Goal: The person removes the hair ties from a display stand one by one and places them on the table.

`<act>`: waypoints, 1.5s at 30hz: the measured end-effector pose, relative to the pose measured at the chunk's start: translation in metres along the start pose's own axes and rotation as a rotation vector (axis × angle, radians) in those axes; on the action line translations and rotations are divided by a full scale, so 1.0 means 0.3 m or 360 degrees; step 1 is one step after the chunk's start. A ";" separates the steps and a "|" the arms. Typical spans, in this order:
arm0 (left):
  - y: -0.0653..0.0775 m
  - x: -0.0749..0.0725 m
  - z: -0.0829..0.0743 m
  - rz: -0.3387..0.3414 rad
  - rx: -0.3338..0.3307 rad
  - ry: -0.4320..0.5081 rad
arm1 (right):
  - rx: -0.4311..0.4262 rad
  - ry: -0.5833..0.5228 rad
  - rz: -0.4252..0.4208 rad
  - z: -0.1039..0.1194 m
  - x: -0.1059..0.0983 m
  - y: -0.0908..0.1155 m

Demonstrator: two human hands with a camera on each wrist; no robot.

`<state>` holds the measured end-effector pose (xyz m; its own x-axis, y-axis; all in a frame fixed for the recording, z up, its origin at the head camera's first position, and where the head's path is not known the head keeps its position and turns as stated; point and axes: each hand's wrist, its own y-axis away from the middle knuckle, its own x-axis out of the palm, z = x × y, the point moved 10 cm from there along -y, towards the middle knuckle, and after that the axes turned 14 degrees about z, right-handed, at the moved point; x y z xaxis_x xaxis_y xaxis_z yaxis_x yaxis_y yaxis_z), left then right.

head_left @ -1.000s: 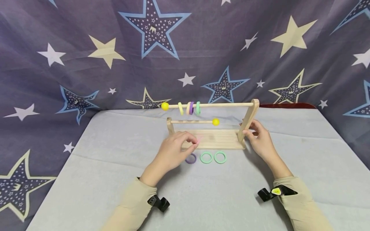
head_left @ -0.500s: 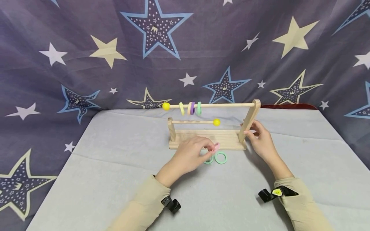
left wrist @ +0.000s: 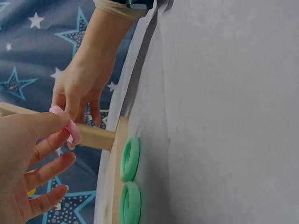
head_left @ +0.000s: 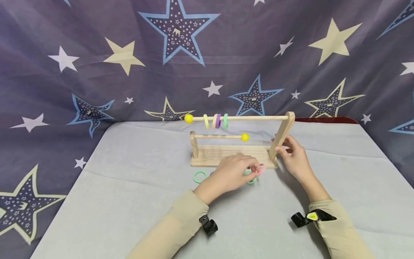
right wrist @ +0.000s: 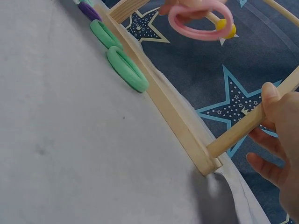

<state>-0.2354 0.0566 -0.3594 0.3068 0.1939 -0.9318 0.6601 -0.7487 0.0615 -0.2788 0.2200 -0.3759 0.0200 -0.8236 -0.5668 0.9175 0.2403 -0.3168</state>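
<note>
My left hand pinches a pink hair tie between thumb and index finger, above the front right of a wooden stand. In the left wrist view its other fingers are spread. My right hand grips the stand's tall right post, thumb on the near side. On the table before the stand lie a green hair tie at the left, a purple one mostly hidden by my left hand in the head view, and two more green ones, one of them beneath the left fingers.
Several coloured hair ties, including a yellow one, hang on the stand's upper rod. The shorter lower rod ends in a yellow ball. A star-patterned curtain rises behind the grey cloth-covered table.
My left hand has moved right along the front of the stand with the pink hair tie, uncovering the leftmost green one. The right hand stays on the post.
</note>
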 end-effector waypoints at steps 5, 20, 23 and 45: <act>-0.046 0.032 -0.015 0.0070 0.0037 -0.0021 | 0.0017 -0.0014 -0.0003 0.000 -0.002 0.005; -0.130 0.102 -0.039 0.0206 0.0134 -0.0143 | 0.0004 -0.0013 -0.0001 0.000 -0.006 0.000; -0.136 0.116 -0.043 0.0224 0.0144 -0.0187 | 0.0011 -0.0021 0.0000 0.002 -0.006 -0.001; -0.120 0.141 -0.039 0.0199 0.0099 -0.0202 | 0.0017 0.0027 0.0012 -0.010 0.000 0.000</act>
<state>-0.2381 0.0990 -0.3968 0.2921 0.0182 -0.9562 0.5773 -0.8005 0.1611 -0.2800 0.2215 -0.3780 0.0202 -0.8129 -0.5821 0.9215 0.2410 -0.3045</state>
